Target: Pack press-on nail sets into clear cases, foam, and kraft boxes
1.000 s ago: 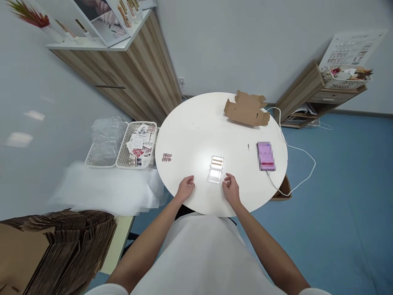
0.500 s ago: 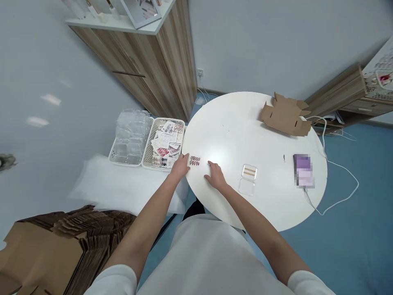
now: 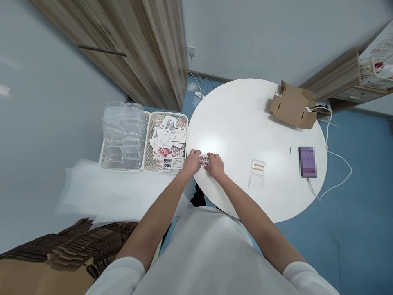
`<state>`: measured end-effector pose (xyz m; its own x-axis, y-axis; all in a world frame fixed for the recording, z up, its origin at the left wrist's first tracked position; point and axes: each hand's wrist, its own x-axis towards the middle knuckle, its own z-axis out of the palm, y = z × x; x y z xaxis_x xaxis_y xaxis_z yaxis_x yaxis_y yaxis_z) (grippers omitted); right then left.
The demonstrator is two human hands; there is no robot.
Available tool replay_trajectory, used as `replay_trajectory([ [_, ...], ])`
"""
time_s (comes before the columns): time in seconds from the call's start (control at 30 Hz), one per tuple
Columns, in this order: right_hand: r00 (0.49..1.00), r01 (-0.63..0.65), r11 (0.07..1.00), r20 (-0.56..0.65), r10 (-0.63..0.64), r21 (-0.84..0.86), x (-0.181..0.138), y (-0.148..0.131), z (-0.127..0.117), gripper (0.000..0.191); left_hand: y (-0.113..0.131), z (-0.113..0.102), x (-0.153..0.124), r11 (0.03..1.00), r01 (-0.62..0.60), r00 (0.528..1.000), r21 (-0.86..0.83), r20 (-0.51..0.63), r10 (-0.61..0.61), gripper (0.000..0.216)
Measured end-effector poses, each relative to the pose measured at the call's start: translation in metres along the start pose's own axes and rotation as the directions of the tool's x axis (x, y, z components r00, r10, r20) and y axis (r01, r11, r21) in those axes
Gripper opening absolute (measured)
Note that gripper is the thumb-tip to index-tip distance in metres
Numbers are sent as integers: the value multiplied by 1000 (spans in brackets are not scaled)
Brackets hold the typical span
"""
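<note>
White table [image 3: 239,143] bears carton [image 3: 291,107], clear case [image 3: 257,175], phone [image 3: 307,162], perhaps also the nail set [image 3: 204,160].

Arms [image 3: 250,217] extended; left grip [image 3: 192,162], right grip [image 3: 215,164] close together, fingers [image 3: 212,155] bent.

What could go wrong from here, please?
The set of small reddish pieces is between the left hand and right hand, near the table's edge; a slip might send it off.
The white cable loops beyond the edge; a snag could drag the purple-screened device.
The clear case lies open, so a bump might disturb its strips.
</note>
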<state>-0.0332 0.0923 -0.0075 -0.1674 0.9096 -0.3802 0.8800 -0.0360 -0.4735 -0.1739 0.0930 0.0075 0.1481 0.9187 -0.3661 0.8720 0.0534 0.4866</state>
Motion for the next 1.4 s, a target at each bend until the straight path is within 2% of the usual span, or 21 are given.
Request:
replay_trajectory([
  [0.1, 999, 44, 998, -23, -43, 39, -2, 3, -1, 58, 1, 2, -5, 999, -38, 999, -10, -39, 38, 53],
  [0.2, 991, 135, 985, -15, -135, 107, -8, 9, -1, 65, 1, 6, -12, 997, -50, 997, -55, -66, 46, 54],
  [0.3, 977, 211, 956, -19, -211, 205, -18, 19, -5, 75, 5, 11, -19, 986, -77, 994, -146, -87, 65, 57],
  [0.4, 969, 248, 930, -60, -241, 270, -33, 34, -14, 75, 17, 17, -29, 958, -153, 985, -242, -110, 129, 64],
  [0.63, 967, 251, 920, -129, -222, 300, -84, 98, -49, 71, 79, 50, -46, 908, -314, 948, -278, -132, 288, 64],
  [0.83, 976, 166, 951, -180, -121, 261, -121, 172, -77, 68, 146, 89, -35, 893, -395, 917, -215, -37, 396, 62],
  [0.93, 975, 134, 970, -202, -92, 205, -129, 202, -85, 65, 172, 105, -28, 900, -400, 914, -172, -6, 405, 60],
  [1.07, 989, 67, 981, -141, -41, 185, -127, 225, -88, 64, 190, 119, -21, 929, -354, 931, -109, 50, 361, 59],
  [1.23, 996, 47, 980, -78, -32, 191, -119, 234, -84, 65, 195, 127, -18, 957, -286, 952, -41, 102, 289, 59],
  [1.4, 996, 63, 980, -74, -49, 188, -115, 237, -81, 66, 195, 131, -18, 964, -249, 960, -96, 103, 259, 61],
])
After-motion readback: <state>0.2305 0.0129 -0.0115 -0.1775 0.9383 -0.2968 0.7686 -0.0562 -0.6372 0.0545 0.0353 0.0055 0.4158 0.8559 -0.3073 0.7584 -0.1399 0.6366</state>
